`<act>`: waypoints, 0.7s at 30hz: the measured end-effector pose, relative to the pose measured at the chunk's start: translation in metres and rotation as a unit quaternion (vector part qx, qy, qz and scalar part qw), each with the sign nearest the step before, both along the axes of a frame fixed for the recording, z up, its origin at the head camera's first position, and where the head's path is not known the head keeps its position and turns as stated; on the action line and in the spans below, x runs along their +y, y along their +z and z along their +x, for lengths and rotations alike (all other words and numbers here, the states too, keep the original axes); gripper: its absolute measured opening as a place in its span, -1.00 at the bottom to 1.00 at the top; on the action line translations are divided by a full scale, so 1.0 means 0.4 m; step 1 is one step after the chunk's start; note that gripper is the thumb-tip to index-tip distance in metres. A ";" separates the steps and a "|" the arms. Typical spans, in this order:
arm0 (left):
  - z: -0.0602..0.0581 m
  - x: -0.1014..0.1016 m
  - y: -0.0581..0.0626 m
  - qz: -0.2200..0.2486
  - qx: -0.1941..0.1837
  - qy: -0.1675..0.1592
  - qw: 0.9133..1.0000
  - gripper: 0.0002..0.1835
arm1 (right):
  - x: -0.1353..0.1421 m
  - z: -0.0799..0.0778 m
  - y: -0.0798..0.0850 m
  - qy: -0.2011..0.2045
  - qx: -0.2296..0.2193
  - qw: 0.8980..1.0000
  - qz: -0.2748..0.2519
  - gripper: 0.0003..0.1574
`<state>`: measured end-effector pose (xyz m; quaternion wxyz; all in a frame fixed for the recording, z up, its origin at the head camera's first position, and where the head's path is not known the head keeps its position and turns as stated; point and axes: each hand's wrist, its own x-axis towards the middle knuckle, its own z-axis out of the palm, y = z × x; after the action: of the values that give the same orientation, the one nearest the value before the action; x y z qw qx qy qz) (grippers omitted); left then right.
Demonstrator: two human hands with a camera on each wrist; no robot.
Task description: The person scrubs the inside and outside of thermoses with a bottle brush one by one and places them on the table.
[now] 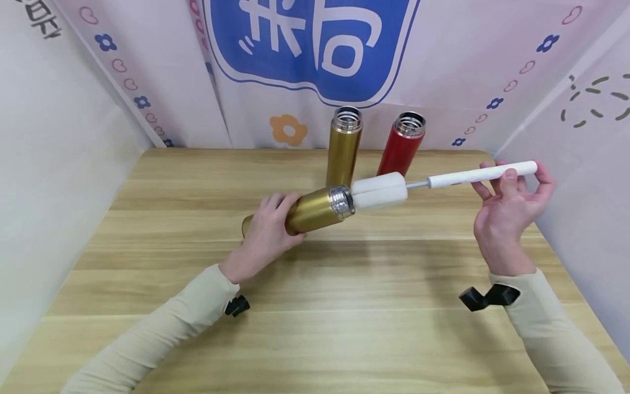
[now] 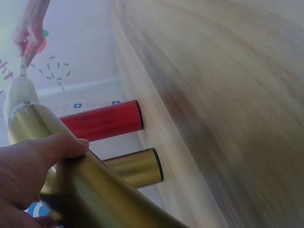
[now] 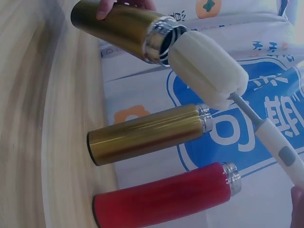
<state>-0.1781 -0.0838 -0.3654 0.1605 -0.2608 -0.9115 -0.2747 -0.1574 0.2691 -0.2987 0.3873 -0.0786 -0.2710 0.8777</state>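
Fingers (image 1: 545,183) of the right hand (image 1: 509,216) are curled round the far end of a white handle (image 1: 472,175), the thumb pressed against its side, while the left hand (image 1: 267,231) grips the body of a tilted gold bottle (image 1: 315,211), thumb on one side and fingers on the other. Between the two hands, a thin grey rod (image 1: 417,185) runs from the handle to a pale sponge head (image 1: 380,191), whose tip is right at the bottle's mouth; whether it only touches the rim or pokes inside, I cannot tell. The step in hand looks like lining the sponge head up to enter the bottle, so the next move probably calls for a steady left hold and a straight push along the bottle's length, with the sponge squeezed somewhat to pass the neck (image 1: 339,202), since it looks about as wide as the opening. The held bottle slants above the tabletop (image 1: 344,339), mouth raised toward the right and base low on the left; its wall has a satiny metallic sheen, and the threaded neck is bright silver, with no cap on it. The sponge is grooved lengthwise and looks clean. Beyond, near the table's back edge, stand a second gold bottle (image 1: 343,158) and a red bottle (image 1: 401,150), both upright and uncapped, before a pale hanging cloth (image 1: 167,76) with a blue emblem (image 1: 295,67).
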 end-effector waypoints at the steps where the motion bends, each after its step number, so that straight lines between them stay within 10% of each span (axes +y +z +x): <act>1: 0.001 0.001 0.000 -0.003 0.001 0.000 1.000 -0.17 | -0.004 0.001 0.000 -0.005 0.006 1.000 0.006 -0.59; 9: 0.007 0.015 0.000 -0.018 0.013 -0.006 1.000 -0.18 | -0.046 0.007 -0.003 -0.040 0.059 0.994 0.087 -0.46; 21: 0.010 0.029 0.004 -0.002 0.009 -0.017 1.000 -0.20 | -0.071 0.008 -0.034 0.011 0.036 0.996 0.084 -0.43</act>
<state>-0.1742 -0.0723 -0.3639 0.1633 -0.2794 -0.9060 -0.2729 -0.1542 0.2408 -0.3122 0.3923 -0.0114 -0.3301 0.8585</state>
